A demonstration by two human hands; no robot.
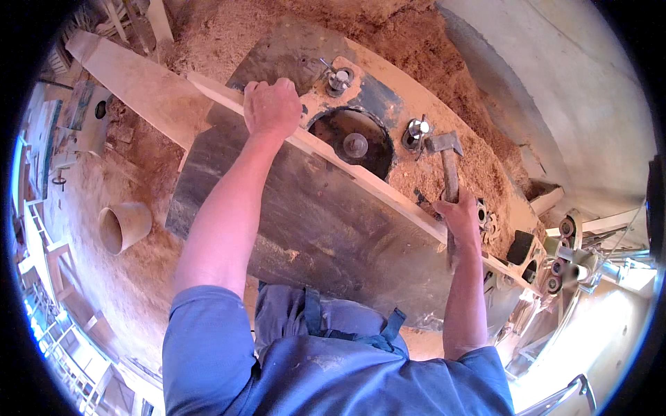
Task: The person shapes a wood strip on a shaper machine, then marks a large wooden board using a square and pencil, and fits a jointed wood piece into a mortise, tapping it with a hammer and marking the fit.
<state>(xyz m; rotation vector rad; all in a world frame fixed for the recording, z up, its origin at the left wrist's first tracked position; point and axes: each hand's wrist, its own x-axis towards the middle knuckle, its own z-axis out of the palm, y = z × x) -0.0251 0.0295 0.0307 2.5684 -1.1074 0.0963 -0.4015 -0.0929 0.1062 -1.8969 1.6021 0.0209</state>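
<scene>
My left hand (272, 107) is closed over the top of a long pale wooden fence board (336, 158), left of the round opening. My right hand (461, 220) grips the wooden handle of a hammer (450, 166), its metal head pointing away from me, above the board's right part. Under the board lies a dark, worn machine table (298, 215). Behind the board, a round spindle (355, 145) stands in a large circular opening. Two metal clamping bolts (340, 81) with handles stand beyond it, one left and one right of the opening.
Reddish sawdust (472, 173) covers the machine's far side and the floor. A long plank (139, 82) extends off to the left. A cylindrical bucket (125, 228) stands on the floor at left. Rollers (555, 270) and machine parts are at the right, near a pale wall (576, 90).
</scene>
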